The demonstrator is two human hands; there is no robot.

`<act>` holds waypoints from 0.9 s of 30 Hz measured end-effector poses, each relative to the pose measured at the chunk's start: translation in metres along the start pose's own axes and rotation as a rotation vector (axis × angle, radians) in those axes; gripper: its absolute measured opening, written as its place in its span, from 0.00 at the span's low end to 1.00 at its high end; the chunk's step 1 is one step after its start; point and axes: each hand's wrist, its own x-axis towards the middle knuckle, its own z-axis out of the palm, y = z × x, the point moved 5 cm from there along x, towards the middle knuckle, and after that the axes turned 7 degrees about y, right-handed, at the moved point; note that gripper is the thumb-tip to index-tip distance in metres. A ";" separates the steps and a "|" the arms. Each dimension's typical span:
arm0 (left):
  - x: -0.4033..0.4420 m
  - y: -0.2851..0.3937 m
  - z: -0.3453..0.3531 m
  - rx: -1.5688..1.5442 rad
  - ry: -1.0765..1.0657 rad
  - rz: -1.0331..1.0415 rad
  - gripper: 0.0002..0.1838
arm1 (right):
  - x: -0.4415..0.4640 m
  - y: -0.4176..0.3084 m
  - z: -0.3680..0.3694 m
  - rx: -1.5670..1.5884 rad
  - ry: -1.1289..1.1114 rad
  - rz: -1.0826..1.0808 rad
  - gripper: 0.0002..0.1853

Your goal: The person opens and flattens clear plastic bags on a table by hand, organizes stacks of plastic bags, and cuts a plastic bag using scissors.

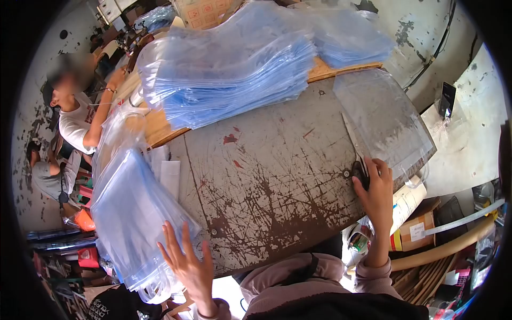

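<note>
My right hand [377, 186] is closed around the black handles of a pair of scissors [354, 140], whose blades lie along the worn tabletop, pointing away from me. Just beyond the scissors, a clear plastic sheet [381, 114] lies flat near the table's right edge. My left hand [189, 269] has its fingers spread at the near edge of a stack of clear bluish plastic bags [133, 208]. Whether its fingertips touch the plastic I cannot tell. White loop handles [159, 285] hang from the near end of that stack.
A tall pile of clear plastic sheets [229, 80] covers the table's far side, with another pile [352, 37] beside it. The scratched tabletop [266, 165] lies between my hands. A person [80, 120] sits at the left. Cardboard and tubes [453, 242] stand at the right.
</note>
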 end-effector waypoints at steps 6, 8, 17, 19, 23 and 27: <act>-0.002 0.065 -0.009 -0.400 -0.092 0.275 0.24 | 0.010 -0.002 -0.002 -0.067 -0.030 0.020 0.32; -0.002 0.057 -0.014 -0.557 -0.113 0.185 0.20 | 0.015 0.000 -0.006 -0.047 -0.010 -0.030 0.33; 0.007 -0.164 -0.098 -0.385 0.366 -0.400 0.25 | 0.047 0.022 -0.024 0.289 0.055 0.056 0.22; 0.025 -0.228 -0.091 -0.313 0.231 -0.292 0.28 | 0.065 0.043 -0.017 0.304 0.076 0.052 0.21; 0.070 -0.339 -0.051 -0.249 0.090 -0.569 0.39 | 0.074 0.066 -0.007 0.240 0.165 0.013 0.20; 0.121 -0.568 -0.008 -0.033 0.209 -0.655 0.42 | 0.069 0.078 0.002 0.082 0.221 0.001 0.17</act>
